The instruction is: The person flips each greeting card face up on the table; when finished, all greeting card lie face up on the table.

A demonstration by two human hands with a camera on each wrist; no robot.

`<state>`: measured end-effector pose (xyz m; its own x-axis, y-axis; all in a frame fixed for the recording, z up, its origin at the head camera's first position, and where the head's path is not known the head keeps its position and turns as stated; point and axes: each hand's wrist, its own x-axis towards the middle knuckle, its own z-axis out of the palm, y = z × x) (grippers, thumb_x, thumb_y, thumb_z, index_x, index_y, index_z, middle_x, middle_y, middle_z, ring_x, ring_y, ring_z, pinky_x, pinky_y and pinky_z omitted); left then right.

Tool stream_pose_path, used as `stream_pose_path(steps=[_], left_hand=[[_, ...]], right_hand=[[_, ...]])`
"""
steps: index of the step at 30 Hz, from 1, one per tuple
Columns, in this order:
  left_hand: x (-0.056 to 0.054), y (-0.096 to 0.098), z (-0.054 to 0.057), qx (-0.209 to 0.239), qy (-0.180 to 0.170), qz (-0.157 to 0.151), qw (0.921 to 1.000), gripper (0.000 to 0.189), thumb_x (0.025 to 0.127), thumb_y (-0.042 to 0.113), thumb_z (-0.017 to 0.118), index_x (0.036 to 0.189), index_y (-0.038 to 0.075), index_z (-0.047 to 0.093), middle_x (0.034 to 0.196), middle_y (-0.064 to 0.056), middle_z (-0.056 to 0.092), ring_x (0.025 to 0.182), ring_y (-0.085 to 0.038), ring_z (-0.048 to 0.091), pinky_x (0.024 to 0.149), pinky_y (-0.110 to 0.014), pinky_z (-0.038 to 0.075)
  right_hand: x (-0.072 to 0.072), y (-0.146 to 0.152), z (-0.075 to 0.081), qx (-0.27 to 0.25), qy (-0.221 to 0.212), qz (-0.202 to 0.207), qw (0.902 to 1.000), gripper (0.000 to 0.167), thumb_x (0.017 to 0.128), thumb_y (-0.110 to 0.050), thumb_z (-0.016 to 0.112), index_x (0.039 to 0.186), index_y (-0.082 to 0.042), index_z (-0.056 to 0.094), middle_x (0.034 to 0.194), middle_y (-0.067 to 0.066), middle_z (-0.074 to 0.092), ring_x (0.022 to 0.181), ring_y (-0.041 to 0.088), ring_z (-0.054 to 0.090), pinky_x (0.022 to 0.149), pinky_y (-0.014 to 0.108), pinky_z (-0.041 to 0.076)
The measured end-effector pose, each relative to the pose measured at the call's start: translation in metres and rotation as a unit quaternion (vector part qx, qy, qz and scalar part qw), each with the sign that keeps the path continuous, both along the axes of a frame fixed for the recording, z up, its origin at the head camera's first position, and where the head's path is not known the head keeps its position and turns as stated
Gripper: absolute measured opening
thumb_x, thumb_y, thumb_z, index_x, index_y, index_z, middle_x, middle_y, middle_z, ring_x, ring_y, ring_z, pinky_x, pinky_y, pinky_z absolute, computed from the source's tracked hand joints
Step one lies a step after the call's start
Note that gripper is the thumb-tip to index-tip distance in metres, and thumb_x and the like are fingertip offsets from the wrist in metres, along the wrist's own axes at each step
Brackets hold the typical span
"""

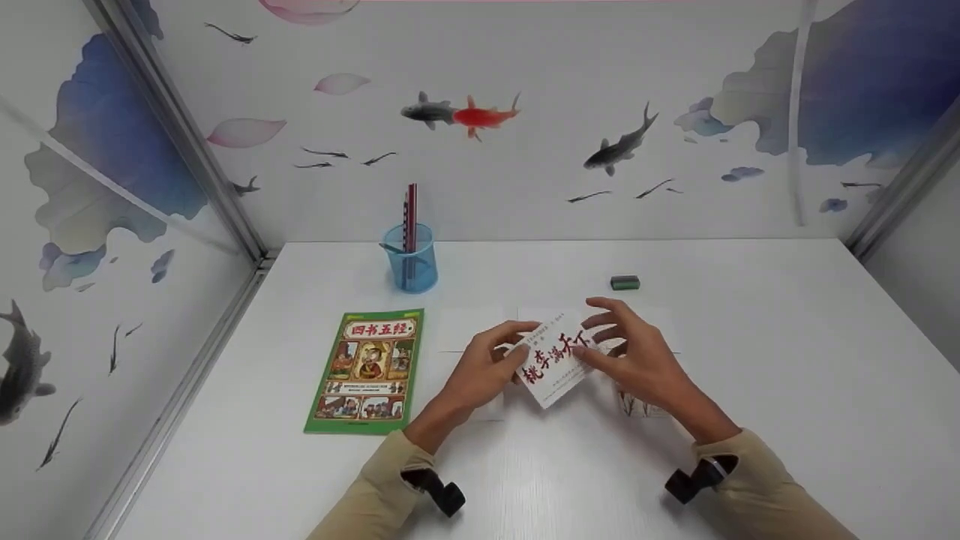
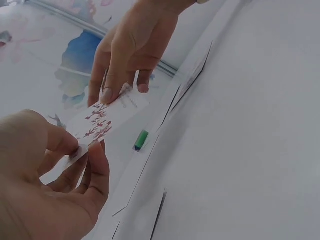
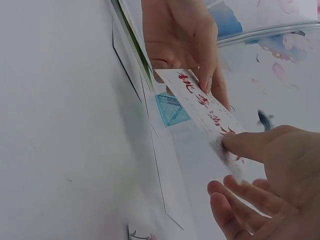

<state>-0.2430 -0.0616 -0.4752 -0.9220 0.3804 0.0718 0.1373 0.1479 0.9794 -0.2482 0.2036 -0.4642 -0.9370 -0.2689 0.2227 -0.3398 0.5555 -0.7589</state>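
A white card with red brush-style Chinese characters (image 1: 551, 364) is held tilted above the table. My left hand (image 1: 487, 365) pinches its left end, with the thumb on the printed face and fingers behind, as the left wrist view shows. My right hand (image 1: 637, 352) is at the card's other end. Its thumb (image 3: 247, 145) touches the printed face, while the other fingers are spread and loosely bent, apart from the card in the right wrist view. Under the hands lie several white cards or sheets, one with a plant drawing (image 1: 637, 405), partly covered by the right hand.
A green-bordered book (image 1: 367, 371) lies left of the hands. Behind it stands a blue mesh cup (image 1: 412, 262) holding pencils. A small green block (image 1: 625, 283) lies at the back right. White panels with painted fish (image 1: 487, 118) enclose the table.
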Motion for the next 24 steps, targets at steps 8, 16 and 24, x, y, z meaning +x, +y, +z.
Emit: stream_pose_path(steps=[8, 16, 24], left_hand=[[0.001, 0.000, -0.002, -0.072, 0.039, -0.022, 0.9964, 0.037, 0.113, 0.023, 0.058, 0.148, 0.031, 0.067, 0.138, 0.005, 0.069, 0.089, -0.011, 0.061, 0.076, -0.025, 0.051], [0.008, 0.004, -0.002, -0.257, 0.148, -0.036, 0.9545, 0.059, 0.089, 0.016, 0.089, 0.144, 0.021, 0.069, 0.139, -0.004, 0.062, 0.118, -0.019, 0.062, 0.101, -0.034, 0.054], [0.018, 0.008, -0.001, -0.405, 0.204, -0.050, 0.8901, 0.056, 0.097, 0.035, 0.082, 0.150, 0.028, 0.066, 0.152, -0.005, 0.057, 0.138, -0.025, 0.052, 0.111, -0.047, 0.047]], right_hand=[[0.004, -0.004, -0.006, 0.036, 0.049, 0.073, 0.9955, 0.055, 0.093, -0.006, 0.085, 0.142, -0.027, 0.070, 0.143, -0.001, 0.069, 0.105, 0.018, 0.076, 0.083, 0.029, 0.065], [0.003, 0.002, -0.013, 0.091, 0.005, 0.072, 0.9933, 0.042, 0.090, -0.005, 0.087, 0.130, -0.015, 0.075, 0.126, 0.005, 0.076, 0.095, 0.018, 0.074, 0.077, 0.025, 0.059], [0.001, 0.007, -0.016, 0.149, 0.006, 0.087, 0.9849, 0.034, 0.093, -0.014, 0.086, 0.126, -0.011, 0.077, 0.111, 0.004, 0.072, 0.095, 0.018, 0.063, 0.078, 0.029, 0.053]])
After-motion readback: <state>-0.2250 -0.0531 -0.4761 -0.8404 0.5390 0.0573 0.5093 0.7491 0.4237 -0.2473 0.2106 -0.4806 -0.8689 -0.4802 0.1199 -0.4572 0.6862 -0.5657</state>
